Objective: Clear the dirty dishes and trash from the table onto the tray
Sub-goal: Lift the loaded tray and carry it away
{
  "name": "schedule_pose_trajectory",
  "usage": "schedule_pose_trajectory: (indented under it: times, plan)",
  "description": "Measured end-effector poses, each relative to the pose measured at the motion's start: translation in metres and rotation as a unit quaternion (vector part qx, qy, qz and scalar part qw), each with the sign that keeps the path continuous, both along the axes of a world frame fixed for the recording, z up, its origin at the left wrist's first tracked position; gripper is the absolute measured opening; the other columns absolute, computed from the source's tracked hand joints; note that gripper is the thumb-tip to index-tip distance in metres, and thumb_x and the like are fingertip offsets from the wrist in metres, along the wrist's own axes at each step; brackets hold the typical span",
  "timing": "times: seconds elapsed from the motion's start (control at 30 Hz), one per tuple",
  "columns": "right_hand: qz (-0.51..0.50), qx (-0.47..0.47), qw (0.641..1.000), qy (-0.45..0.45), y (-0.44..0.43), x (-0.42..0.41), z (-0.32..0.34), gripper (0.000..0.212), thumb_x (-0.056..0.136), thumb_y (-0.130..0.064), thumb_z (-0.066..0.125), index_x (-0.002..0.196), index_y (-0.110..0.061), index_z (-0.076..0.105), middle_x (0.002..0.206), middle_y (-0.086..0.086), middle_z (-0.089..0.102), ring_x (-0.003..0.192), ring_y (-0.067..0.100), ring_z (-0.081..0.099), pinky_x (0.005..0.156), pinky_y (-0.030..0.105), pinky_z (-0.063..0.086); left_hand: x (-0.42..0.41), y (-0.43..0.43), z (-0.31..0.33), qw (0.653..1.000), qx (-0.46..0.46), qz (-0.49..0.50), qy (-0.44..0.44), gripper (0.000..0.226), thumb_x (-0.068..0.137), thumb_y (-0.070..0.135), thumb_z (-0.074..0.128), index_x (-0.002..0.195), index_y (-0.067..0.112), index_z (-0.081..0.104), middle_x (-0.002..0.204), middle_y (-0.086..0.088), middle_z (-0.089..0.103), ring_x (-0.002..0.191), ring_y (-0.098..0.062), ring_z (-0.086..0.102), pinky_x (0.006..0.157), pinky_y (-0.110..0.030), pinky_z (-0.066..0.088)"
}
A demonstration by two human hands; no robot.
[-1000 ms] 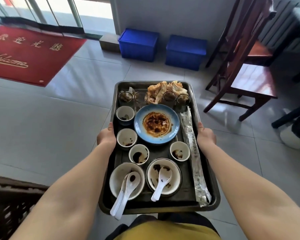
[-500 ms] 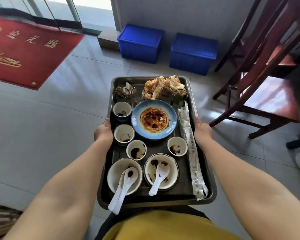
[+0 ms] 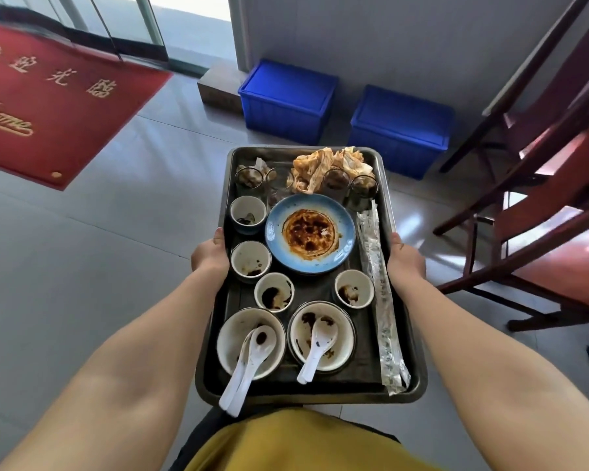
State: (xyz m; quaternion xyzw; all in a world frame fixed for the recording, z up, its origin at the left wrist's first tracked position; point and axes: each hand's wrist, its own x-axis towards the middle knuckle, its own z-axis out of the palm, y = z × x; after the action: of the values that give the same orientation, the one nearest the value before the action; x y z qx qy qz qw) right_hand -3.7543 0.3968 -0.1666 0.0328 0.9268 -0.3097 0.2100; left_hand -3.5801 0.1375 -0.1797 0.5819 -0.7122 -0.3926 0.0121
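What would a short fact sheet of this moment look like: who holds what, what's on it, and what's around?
Holder: left hand and right hand grip the tray by its long sides
Tray load: sauce-stained blue plate, four small cups, two bowls with white spoons, glasses, crumpled napkins, chopstick wrapper
Table: not in view
Surroundings: tiled floor, red welcome mat, two blue crates, wooden chairs

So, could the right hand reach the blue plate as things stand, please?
Probably not: nothing covers the blue plate, but the right hand grips the tray by one edge while the left hand grips the other, so letting go would likely tip the load.
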Motion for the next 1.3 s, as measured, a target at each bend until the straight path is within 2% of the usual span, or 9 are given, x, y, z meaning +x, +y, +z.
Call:
schedule_pose_trajectory:
  times: [0.17, 0.27, 0.4, 0.67, 0.8, 0.87, 1.03, 1.2, 1.3]
  plan:
    - [-0.016, -0.001, 1.0, 0.011, -0.059, -0.07, -0.003, 0.068, 0.102, -0.05, 0.021, 0.105, 0.006, 0.06, 0.114, 0.027, 0.06, 0.099, 0.035, 0.053, 0.077, 0.035, 0.033, -0.073, -0.063, -0.001, 1.0, -0.003, -0.018, -0.009, 0.058, 0.104, 0.045, 0.022, 0.086, -0.001, 0.051, 0.102, -0.027, 0.059, 0.084, -0.033, 0.048, 0.073, -0.035, 0.033]
    - [-0.021, 0.0, 1.0, 0.014, -0.088, -0.106, 0.001, 0.066, 0.104, -0.047, 0.022, 0.107, 0.007, 0.06, 0.114, 0.024, 0.059, 0.101, 0.035, 0.053, 0.077, 0.033, 0.031, -0.116, -0.098, 0.003, 0.999, -0.011, -0.034, -0.009, 0.059, 0.104, 0.045, 0.021, 0.088, -0.001, 0.053, 0.091, -0.021, 0.054, 0.093, -0.039, 0.054, 0.074, -0.036, 0.034]
    - [-0.033, 0.0, 0.999, 0.012, -0.117, -0.155, 0.002, 0.064, 0.104, -0.045, 0.023, 0.11, 0.007, 0.06, 0.118, 0.026, 0.059, 0.109, 0.037, 0.053, 0.081, 0.034, 0.034, -0.169, -0.132, 0.006, 0.999, -0.008, -0.046, -0.005, 0.058, 0.104, 0.046, 0.022, 0.084, 0.0, 0.051, 0.09, -0.019, 0.052, 0.084, -0.033, 0.047, 0.074, -0.036, 0.035]
    - [-0.032, 0.01, 0.999, 0.017, -0.157, -0.25, -0.005, 0.062, 0.104, -0.046, 0.023, 0.109, 0.005, 0.059, 0.112, 0.023, 0.059, 0.093, 0.03, 0.048, 0.076, 0.032, 0.03, -0.262, -0.173, -0.007, 0.999, -0.003, -0.038, -0.008, 0.059, 0.104, 0.046, 0.023, 0.067, 0.004, 0.043, 0.074, -0.014, 0.047, 0.082, -0.031, 0.045, 0.071, -0.035, 0.032]
    - [-0.03, 0.007, 0.999, 0.014, -0.185, -0.311, -0.011, 0.061, 0.104, -0.044, 0.025, 0.11, 0.008, 0.058, 0.113, 0.025, 0.058, 0.105, 0.036, 0.053, 0.075, 0.032, 0.028, -0.32, -0.195, -0.017, 0.999, 0.003, -0.027, -0.016, 0.058, 0.104, 0.045, 0.023, 0.065, 0.007, 0.041, 0.066, -0.007, 0.04, 0.081, -0.03, 0.044, 0.07, -0.034, 0.031]
    - [-0.019, 0.006, 1.0, 0.008, -0.197, -0.339, -0.012, 0.062, 0.104, -0.043, 0.024, 0.11, 0.009, 0.058, 0.115, 0.026, 0.057, 0.105, 0.036, 0.052, 0.075, 0.032, 0.028, -0.346, -0.205, -0.019, 1.0, 0.008, -0.019, -0.017, 0.059, 0.104, 0.046, 0.023, 0.068, 0.004, 0.044, 0.065, -0.007, 0.041, 0.08, -0.03, 0.044, 0.07, -0.034, 0.031]
    - [-0.004, 0.014, 1.0, -0.003, -0.227, -0.413, -0.018, 0.061, 0.104, -0.046, 0.022, 0.105, 0.002, 0.059, 0.095, 0.013, 0.05, 0.086, 0.025, 0.042, 0.074, 0.032, 0.03, -0.412, -0.23, -0.021, 1.0, 0.005, -0.002, -0.022, 0.058, 0.104, 0.046, 0.024, 0.064, 0.007, 0.039, 0.067, -0.008, 0.042, 0.081, -0.03, 0.045, 0.07, -0.035, 0.03]
    - [0.015, 0.027, 1.0, 0.004, -0.256, -0.472, -0.018, 0.06, 0.104, -0.045, 0.021, 0.096, 0.002, 0.058, 0.089, 0.012, 0.048, 0.081, 0.025, 0.041, 0.07, 0.033, 0.029, -0.463, -0.253, -0.019, 1.0, 0.005, 0.016, -0.012, 0.058, 0.103, 0.047, 0.024, 0.081, 0.0, 0.05, 0.084, -0.017, 0.052, 0.083, -0.032, 0.046, 0.072, -0.036, 0.033]
    - [0.021, 0.018, 1.0, 0.006, -0.276, -0.503, -0.022, 0.06, 0.104, -0.045, 0.022, 0.092, 0.001, 0.058, 0.086, 0.012, 0.05, 0.08, 0.027, 0.044, 0.07, 0.034, 0.031, -0.49, -0.272, -0.018, 1.0, 0.0, 0.025, -0.016, 0.059, 0.103, 0.047, 0.025, 0.072, 0.002, 0.046, 0.088, -0.019, 0.051, 0.082, -0.032, 0.046, 0.072, -0.035, 0.033]
